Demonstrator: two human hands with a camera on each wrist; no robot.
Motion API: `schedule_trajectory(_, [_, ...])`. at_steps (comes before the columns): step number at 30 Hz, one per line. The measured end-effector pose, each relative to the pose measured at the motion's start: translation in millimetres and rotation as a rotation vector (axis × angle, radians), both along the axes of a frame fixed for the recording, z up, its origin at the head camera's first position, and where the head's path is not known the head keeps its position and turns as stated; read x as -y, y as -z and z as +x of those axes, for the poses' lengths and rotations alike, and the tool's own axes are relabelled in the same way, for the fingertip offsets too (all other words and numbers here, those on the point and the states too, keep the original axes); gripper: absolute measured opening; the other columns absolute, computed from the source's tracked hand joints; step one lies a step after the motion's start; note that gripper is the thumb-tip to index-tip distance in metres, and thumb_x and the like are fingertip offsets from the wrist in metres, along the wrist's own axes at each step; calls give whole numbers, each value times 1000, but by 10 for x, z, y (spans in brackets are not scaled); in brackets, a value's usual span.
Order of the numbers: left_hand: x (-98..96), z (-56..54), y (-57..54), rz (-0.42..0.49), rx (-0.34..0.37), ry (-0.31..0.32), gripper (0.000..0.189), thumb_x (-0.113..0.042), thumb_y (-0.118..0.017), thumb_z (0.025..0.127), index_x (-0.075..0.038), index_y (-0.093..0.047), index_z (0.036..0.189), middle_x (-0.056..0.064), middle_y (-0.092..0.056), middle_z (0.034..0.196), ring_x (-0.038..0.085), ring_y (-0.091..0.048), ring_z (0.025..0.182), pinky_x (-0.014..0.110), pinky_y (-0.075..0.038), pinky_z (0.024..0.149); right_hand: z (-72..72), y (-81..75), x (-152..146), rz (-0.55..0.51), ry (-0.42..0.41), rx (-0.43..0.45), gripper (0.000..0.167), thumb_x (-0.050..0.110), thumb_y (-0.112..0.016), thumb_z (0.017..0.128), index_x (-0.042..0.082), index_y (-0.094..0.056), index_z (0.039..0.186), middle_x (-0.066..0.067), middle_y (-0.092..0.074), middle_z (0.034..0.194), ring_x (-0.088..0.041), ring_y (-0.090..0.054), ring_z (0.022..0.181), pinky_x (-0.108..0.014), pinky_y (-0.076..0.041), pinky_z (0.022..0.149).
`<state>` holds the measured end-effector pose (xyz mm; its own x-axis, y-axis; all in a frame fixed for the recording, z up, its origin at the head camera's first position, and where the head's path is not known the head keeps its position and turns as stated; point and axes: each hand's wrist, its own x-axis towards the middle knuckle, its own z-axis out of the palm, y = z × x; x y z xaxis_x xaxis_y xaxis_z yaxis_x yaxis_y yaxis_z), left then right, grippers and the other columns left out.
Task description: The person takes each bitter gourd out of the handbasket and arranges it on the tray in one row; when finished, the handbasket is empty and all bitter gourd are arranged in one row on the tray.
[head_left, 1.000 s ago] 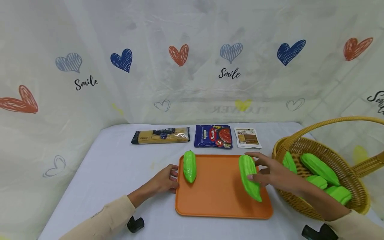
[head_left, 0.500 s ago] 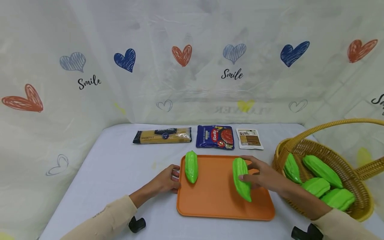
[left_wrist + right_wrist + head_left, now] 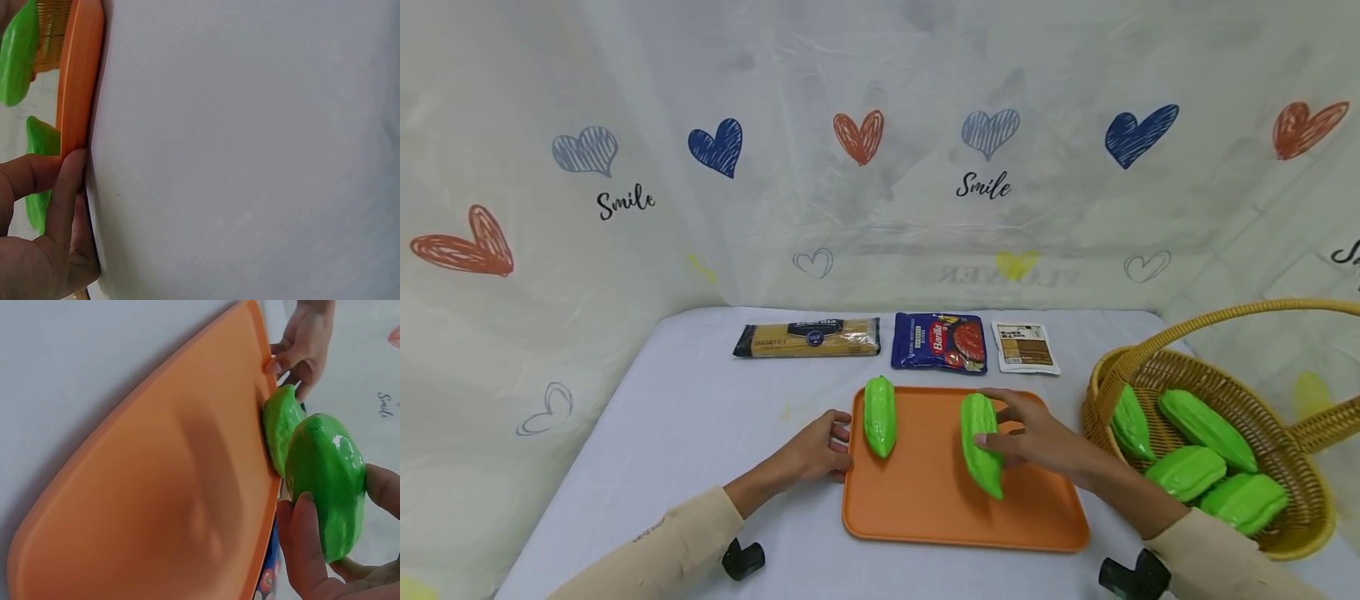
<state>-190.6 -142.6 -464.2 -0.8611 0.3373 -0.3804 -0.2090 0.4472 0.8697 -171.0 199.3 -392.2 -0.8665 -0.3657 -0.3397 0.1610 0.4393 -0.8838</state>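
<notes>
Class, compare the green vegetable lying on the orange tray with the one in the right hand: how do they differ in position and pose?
The lying vegetable rests at the tray's left side, while the held vegetable is raised above the tray in the right hand. In the head view, the lying vegetable runs almost straight down the picture; the held vegetable slants more. Both are bright green and elongated.

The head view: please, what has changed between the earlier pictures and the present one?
The right hand has carried its green vegetable leftward above the orange tray, nearer the other green vegetable lying there. Nothing was newly gripped or released. The left hand stays at the tray's left edge; the basket also stays put.
</notes>
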Motion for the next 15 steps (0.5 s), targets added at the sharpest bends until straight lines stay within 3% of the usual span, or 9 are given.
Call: schedule_trajectory(15, [-6, -6, 6, -10, -2, -13, 74, 2, -73, 79, -1, -39, 145, 14, -53, 120, 21, -60, 96, 33, -64, 69, -168, 44, 136, 39, 10, -11, 87, 35, -74, 90, 12, -24, 158, -28, -48, 138, -22, -69, 94, -46, -63, 81])
